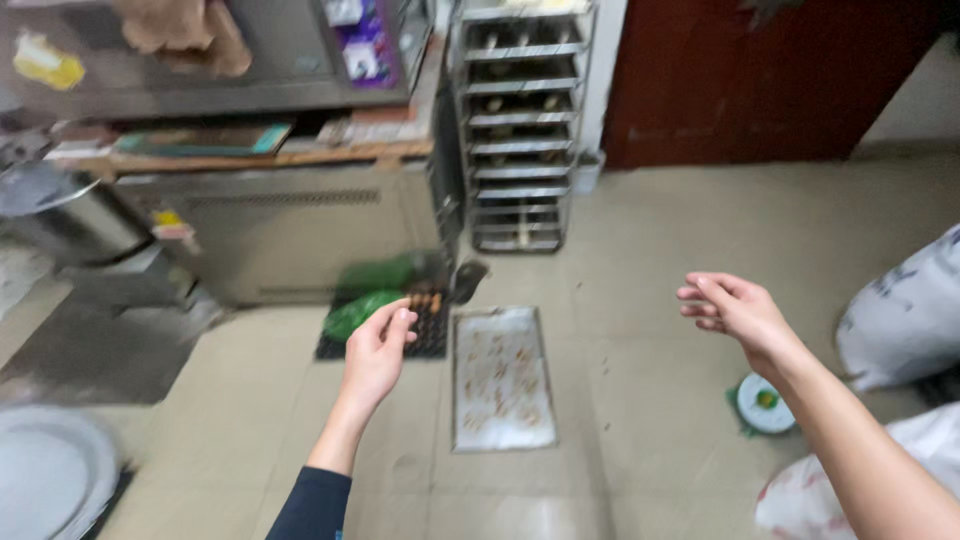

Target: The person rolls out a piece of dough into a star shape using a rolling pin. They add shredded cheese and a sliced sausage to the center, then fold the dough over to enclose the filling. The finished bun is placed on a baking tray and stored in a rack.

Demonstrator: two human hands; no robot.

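Fingers of left hand (378, 350) loosely curled, apart, clamped on nothing; right hand (735, 310) likewise spread and bare. Both hang in air above floor. Baking tray (500, 378) lies flat on floor tiles, below and between hands, nearer left fingertips, not touching. Green bag (362, 310) just beyond left hand.

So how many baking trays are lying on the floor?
1 that shows clearly: a flat baking tray on the floor tiles between the left hand and right hand. More may sit hidden in the tall rack behind.
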